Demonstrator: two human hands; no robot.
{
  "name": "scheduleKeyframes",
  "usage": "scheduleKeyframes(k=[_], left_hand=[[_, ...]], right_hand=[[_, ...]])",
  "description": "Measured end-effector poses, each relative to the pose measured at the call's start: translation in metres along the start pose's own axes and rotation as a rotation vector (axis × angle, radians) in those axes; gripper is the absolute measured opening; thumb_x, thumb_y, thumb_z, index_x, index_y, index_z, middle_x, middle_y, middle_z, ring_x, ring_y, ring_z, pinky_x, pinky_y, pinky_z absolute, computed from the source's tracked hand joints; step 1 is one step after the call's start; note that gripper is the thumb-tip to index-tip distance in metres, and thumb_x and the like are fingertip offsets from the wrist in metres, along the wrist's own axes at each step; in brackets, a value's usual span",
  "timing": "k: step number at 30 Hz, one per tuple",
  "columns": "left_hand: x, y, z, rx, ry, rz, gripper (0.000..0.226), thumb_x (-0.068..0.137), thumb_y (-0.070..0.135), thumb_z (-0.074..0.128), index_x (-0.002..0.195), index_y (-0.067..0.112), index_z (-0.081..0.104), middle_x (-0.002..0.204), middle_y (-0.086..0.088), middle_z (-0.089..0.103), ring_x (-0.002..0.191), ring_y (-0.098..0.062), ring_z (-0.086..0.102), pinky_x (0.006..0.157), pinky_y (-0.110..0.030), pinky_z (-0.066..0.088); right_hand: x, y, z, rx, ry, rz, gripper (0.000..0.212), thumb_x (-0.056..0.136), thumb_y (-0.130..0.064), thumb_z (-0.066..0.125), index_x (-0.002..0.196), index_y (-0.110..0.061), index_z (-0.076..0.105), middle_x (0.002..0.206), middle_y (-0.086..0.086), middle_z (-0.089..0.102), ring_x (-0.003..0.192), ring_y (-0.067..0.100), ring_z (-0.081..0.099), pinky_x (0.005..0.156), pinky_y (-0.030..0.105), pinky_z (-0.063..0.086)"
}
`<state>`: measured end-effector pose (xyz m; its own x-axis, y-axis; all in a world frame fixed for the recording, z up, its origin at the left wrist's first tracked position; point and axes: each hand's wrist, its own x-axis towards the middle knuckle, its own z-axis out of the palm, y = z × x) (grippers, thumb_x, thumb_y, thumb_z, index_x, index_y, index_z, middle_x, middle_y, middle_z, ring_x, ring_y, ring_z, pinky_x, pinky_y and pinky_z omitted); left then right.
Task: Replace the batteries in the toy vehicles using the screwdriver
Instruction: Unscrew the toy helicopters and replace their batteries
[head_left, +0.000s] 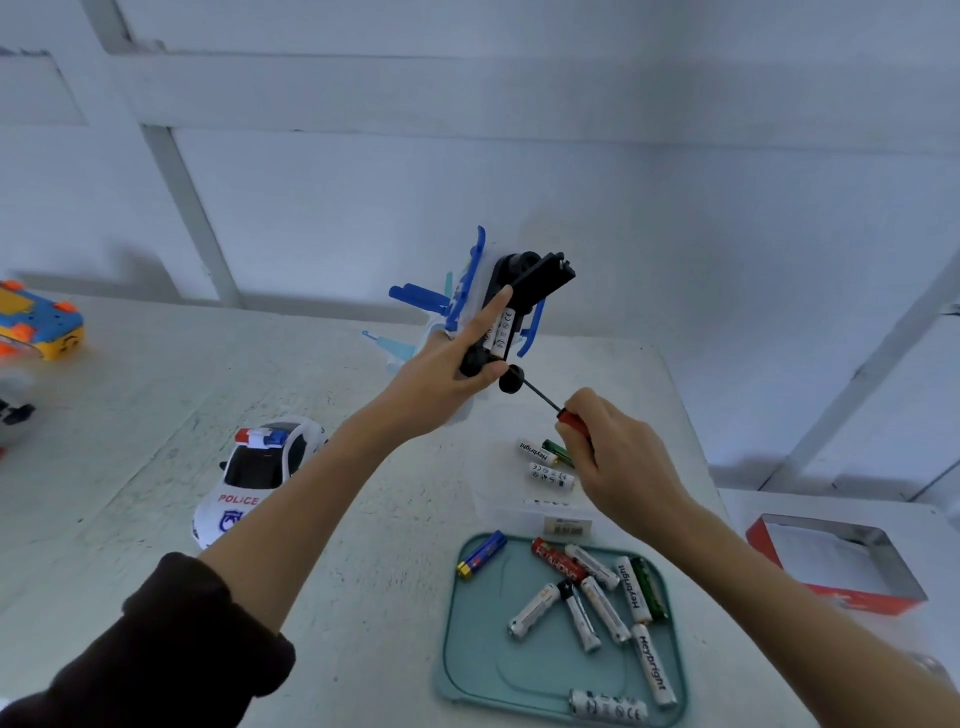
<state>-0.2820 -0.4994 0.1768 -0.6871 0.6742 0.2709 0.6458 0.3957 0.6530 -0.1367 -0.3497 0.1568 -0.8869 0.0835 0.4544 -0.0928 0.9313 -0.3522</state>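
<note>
My left hand (447, 364) grips a white and blue toy vehicle (467, 291) with its black underside turned toward me, raised above the table. Its battery cover (545, 278) is swung open and white batteries (503, 332) sit in the bay, my index finger lying beside them. My right hand (618, 457) grips a red-handled screwdriver (563, 413), its dark shaft pointing up-left at a black wheel (511, 378) on the toy. A white police car (260, 473) rests on the table below my left forearm.
A teal tray (467, 649) at the front holds several loose batteries (602, 597). Three more batteries (548, 462) lie on the table under my right hand. A red box (836, 566) sits at the right; an orange and blue toy (39, 325) stands at the far left.
</note>
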Motion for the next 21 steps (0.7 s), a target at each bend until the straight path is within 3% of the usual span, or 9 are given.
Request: scheduleKeyframes(k=[4,7,12,15,21], left_hand=[[0.004,0.002,-0.001,-0.003,-0.017,0.003,0.060,0.096,0.047,0.042,0.123,0.075,-0.004,0.109,-0.013,0.044,0.092,-0.030,0.049,0.076,-0.022,0.038],[0.004,0.001,-0.004,0.019,-0.045,0.010,0.059,0.095,0.049,0.042,0.126,0.074,-0.002,0.106,-0.012,0.045,0.090,-0.031,0.049,0.078,-0.025,0.039],[0.008,-0.004,-0.014,0.061,-0.126,0.050,0.058,0.093,0.055,0.042,0.131,0.074,0.001,0.113,-0.013,0.047,0.098,-0.031,0.050,0.094,-0.037,0.042],[0.011,-0.001,-0.015,0.121,-0.168,0.067,0.058,0.093,0.053,0.040,0.132,0.071,0.000,0.111,-0.013,0.047,0.098,-0.029,0.049,0.094,-0.036,0.041],[0.019,0.003,-0.014,0.169,-0.204,0.079,0.059,0.094,0.049,0.041,0.131,0.068,-0.002,0.105,-0.010,0.046,0.093,-0.026,0.047,0.090,-0.035,0.040]], right_hand=[[0.001,0.006,-0.003,0.039,0.001,-0.002,0.010,0.094,-0.017,0.047,0.090,-0.009,0.047,0.072,0.000,0.054,0.051,0.024,0.050,0.049,0.036,0.041],[0.003,0.011,-0.010,0.020,0.079,-0.021,0.008,0.090,-0.017,0.053,0.087,-0.009,0.051,0.067,-0.008,0.052,0.045,0.017,0.047,0.044,0.034,0.043],[0.024,0.023,-0.035,-0.064,0.233,0.013,0.007,0.083,-0.017,0.062,0.085,-0.010,0.060,0.071,-0.002,0.065,0.053,0.017,0.052,0.049,0.024,0.037],[0.035,0.027,-0.043,-0.107,0.228,0.030,0.006,0.083,-0.014,0.064,0.088,-0.010,0.063,0.076,0.000,0.068,0.062,0.022,0.056,0.057,0.026,0.036],[0.043,0.033,-0.050,-0.168,0.189,0.019,0.006,0.086,-0.013,0.061,0.087,-0.008,0.062,0.078,0.003,0.068,0.064,0.025,0.058,0.058,0.029,0.041]])
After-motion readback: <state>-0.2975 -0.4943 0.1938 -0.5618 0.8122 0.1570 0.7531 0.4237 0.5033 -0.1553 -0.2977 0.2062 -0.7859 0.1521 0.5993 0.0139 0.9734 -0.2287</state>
